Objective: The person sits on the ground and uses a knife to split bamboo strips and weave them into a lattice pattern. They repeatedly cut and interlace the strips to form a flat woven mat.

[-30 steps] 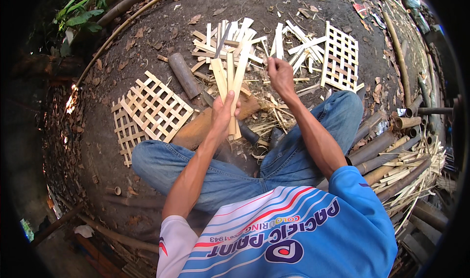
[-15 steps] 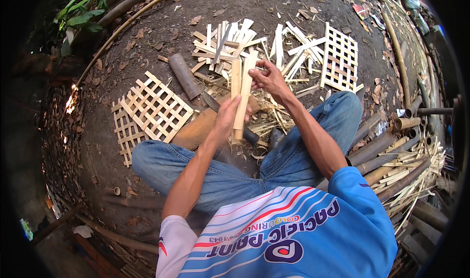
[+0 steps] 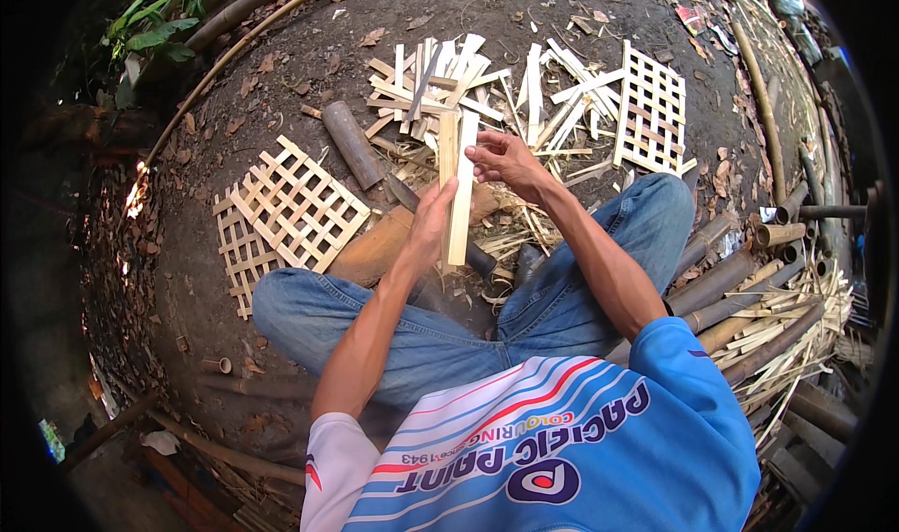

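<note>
My left hand is wrapped round a small bundle of flat, pale bamboo strips, which stand nearly upright in front of me. My right hand has its fingers bent in, with the thumb and fingertips pinching the right edge of the front strip. Behind that strip a second group of strips shows on the left. Below the hands lies a knife with a dark handle, its blade partly hidden by my left hand. A brown wooden block rests on the ground under it.
Woven bamboo lattice panels lie at left and right. Ahead is a heap of loose strips with a dark blade on it. A bamboo tube lies left of it. Bamboo poles and shavings crowd my right side.
The strips in my left hand have shifted slightly left and now sit closer together, their upper ends lower. My right hand has moved a little left and down along with them.
</note>
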The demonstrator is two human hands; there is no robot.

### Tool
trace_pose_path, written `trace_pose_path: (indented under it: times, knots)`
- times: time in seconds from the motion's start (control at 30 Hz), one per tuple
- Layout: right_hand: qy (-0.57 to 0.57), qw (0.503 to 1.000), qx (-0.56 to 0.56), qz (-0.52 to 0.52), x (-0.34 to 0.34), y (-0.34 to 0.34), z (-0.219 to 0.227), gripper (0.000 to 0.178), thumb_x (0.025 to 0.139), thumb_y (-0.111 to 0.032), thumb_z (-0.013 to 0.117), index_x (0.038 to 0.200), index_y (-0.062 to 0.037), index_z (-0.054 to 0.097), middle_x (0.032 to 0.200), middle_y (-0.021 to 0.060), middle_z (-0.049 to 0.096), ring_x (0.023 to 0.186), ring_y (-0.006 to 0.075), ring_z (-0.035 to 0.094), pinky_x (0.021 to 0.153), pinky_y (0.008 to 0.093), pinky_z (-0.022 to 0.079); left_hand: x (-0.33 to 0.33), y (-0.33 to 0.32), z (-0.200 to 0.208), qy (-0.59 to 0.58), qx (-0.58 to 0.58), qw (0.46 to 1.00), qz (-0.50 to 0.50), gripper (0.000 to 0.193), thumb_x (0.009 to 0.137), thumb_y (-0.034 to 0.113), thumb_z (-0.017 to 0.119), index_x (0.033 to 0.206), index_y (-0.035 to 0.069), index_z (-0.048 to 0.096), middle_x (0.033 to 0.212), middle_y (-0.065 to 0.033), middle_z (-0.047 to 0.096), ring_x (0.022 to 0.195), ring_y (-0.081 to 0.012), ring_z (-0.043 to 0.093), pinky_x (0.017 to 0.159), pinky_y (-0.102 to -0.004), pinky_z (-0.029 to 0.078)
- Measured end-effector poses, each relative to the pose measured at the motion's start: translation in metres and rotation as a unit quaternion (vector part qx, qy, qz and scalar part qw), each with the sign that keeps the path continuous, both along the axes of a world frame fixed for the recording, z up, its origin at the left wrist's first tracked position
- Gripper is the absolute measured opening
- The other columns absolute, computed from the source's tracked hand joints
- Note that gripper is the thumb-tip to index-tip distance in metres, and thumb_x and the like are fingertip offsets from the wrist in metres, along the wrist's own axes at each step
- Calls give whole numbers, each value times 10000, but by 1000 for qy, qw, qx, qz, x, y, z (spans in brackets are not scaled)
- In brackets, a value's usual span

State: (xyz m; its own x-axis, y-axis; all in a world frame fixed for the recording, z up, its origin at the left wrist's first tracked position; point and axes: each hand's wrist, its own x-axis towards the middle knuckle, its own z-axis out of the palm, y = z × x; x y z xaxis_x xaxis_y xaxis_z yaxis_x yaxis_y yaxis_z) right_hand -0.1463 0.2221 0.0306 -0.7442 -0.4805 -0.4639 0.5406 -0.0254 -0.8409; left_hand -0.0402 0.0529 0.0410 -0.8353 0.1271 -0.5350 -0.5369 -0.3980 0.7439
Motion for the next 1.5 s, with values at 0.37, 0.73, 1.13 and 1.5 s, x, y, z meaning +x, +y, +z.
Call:
trace_pose_path:
  times: [0.37,0.73,1.13,1.5]
  knots:
    - [32,999,11,34,-3,0,0,255,934,-258,707,1060,-59,610,916,-14,623,793,66,595,714,230,547,-1,-8,-9,-46,82,995,16,449,1062,449,383,1189,51,545,851,-38,605,648,-120,577,469,-242,414]
    - [20,998,24,57,6,-5,10,200,944,-214,675,963,-44,569,977,73,693,878,142,669,742,326,594,2,3,13,-65,25,998,-6,506,1044,485,412,1235,36,546,841,-34,611,586,-106,548,495,-242,456]
    - [-55,991,-96,76,1,1,12,406,1012,-323,573,1301,-39,566,1157,88,670,1030,195,645,799,355,588,-2,9,20,12,22,999,-29,420,938,277,676,1211,-4,525,843,-1,552,644,-50,487,489,-198,418]
    - [-21,999,-29,36,-2,1,15,377,970,-366,636,1122,-22,605,1037,78,658,869,167,673,715,303,612,-2,5,21,-16,63,996,-56,451,955,395,607,1187,18,520,732,14,509,535,-72,522,403,-173,336]
